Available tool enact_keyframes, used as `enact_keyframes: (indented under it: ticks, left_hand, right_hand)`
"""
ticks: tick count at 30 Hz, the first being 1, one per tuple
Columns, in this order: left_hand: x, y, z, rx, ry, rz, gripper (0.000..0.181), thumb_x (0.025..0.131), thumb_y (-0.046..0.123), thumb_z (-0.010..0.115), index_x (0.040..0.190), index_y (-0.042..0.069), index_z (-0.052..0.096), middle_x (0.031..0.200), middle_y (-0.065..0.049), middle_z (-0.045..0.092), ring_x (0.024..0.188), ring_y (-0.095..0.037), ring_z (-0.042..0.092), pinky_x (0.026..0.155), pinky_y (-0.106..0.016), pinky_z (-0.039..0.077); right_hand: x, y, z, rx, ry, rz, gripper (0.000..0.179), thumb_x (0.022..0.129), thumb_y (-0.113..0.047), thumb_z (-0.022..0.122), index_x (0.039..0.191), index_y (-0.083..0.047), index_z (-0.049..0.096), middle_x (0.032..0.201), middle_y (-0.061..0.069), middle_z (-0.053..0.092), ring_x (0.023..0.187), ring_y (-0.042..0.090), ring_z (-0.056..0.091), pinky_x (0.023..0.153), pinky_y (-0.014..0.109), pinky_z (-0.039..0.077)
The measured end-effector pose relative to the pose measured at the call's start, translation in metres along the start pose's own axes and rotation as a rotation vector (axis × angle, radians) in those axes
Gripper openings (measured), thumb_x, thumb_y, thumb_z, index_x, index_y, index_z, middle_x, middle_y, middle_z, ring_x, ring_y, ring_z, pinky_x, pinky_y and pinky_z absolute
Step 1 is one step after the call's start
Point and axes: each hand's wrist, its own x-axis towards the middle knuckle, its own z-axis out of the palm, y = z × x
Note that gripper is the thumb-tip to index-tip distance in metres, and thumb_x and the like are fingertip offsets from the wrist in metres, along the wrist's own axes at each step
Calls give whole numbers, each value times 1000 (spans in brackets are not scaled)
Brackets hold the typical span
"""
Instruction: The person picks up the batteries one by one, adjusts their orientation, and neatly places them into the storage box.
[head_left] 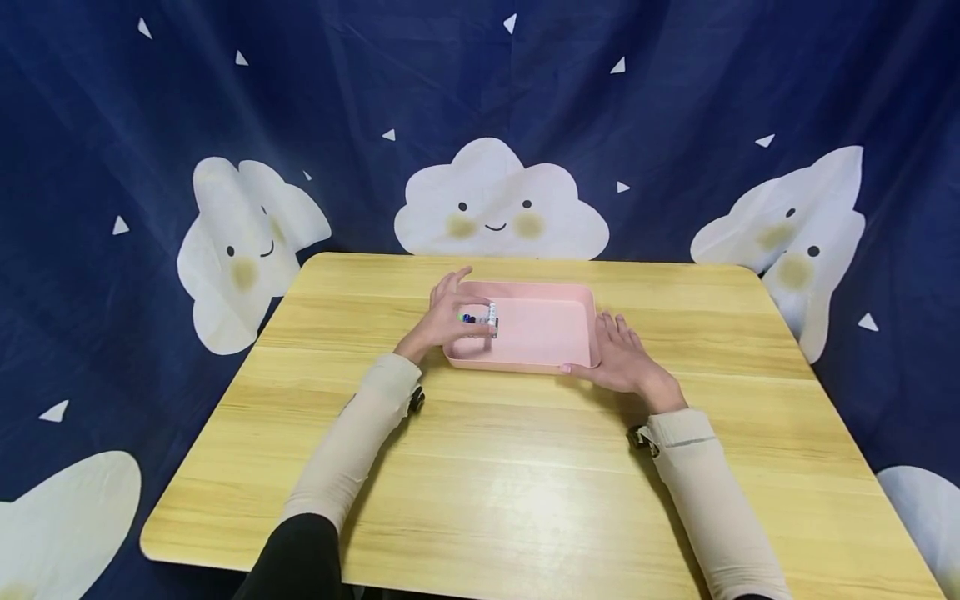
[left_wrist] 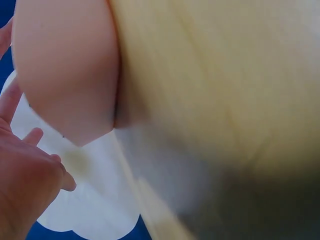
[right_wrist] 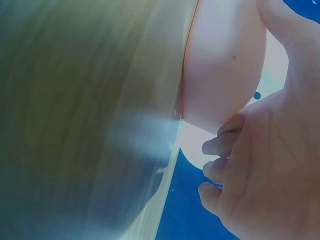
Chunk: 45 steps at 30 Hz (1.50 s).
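Observation:
My left hand point(head_left: 448, 318) is over the left end of a shallow pink tray point(head_left: 517, 367). Between thumb and forefinger it pinches a small white object with dark print point(head_left: 492, 317); a bit of blue and green shows beside it, under the hand. What kind of thing this is, I cannot tell. The left wrist view has the back of the left hand point(left_wrist: 30, 175) beside the tray's outer wall point(left_wrist: 70, 65), with the pinched object hidden. Fingers fairly straight, my right hand point(head_left: 621, 357) rests against the tray's near right corner, thumb along the front rim.
The tray lies on a light wooden table point(head_left: 495, 467), toward its far edge. Behind the table hangs a dark blue curtain point(head_left: 360, 75) printed with white clouds and triangles. Both forearms wear beige sleeves point(head_left: 360, 442) and dark wrist-worn devices point(head_left: 641, 437).

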Motion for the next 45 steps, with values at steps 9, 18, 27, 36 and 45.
enact_keyframes:
  ticks: [9, 18, 27, 36, 45]
  left_hand:
    - [7, -3, 8, 58, -39, -37, 60, 73, 47, 92, 123, 16, 77, 174, -12, 17, 159, -47, 3, 127, -66, -2]
    - [12, 2, 16, 172, -105, -63, 61, 74, 52, 90, 124, 21, 77, 175, -12, 14, 160, -45, 4, 125, -71, -2]
    - [15, 0, 21, 275, -133, -87, 64, 74, 57, 88, 127, 24, 75, 174, -14, 16, 160, -44, 7, 125, -71, 0]
    - [18, 4, 22, 356, -176, -116, 62, 78, 59, 85, 130, 27, 74, 174, -10, 15, 161, -37, 8, 126, -68, -2]
    - [16, 5, 21, 373, -191, -126, 61, 79, 59, 84, 130, 27, 73, 175, -10, 14, 161, -38, 5, 125, -70, -4]
  right_hand:
    - [-1, -1, 0, 3, -4, -1, 129, 89, -81, 52, 161, 9, -6, 171, 29, -8, 159, 50, -10, 129, 63, -2]
    - [-1, -1, 0, -5, -3, 6, 129, 89, -81, 52, 161, 10, -5, 171, 29, -8, 159, 50, -9, 129, 64, -1]
    - [-1, -2, 0, 5, -9, 1, 130, 88, -82, 51, 161, 10, -5, 171, 30, -8, 159, 50, -10, 129, 64, -2]
    - [-1, -1, 0, 8, -8, 7, 130, 89, -81, 52, 161, 9, -6, 172, 28, -9, 159, 49, -11, 129, 63, -2]
    - [-1, -2, 0, -1, -14, 10, 130, 89, -81, 52, 161, 8, -7, 172, 27, -9, 159, 49, -11, 129, 64, -2]
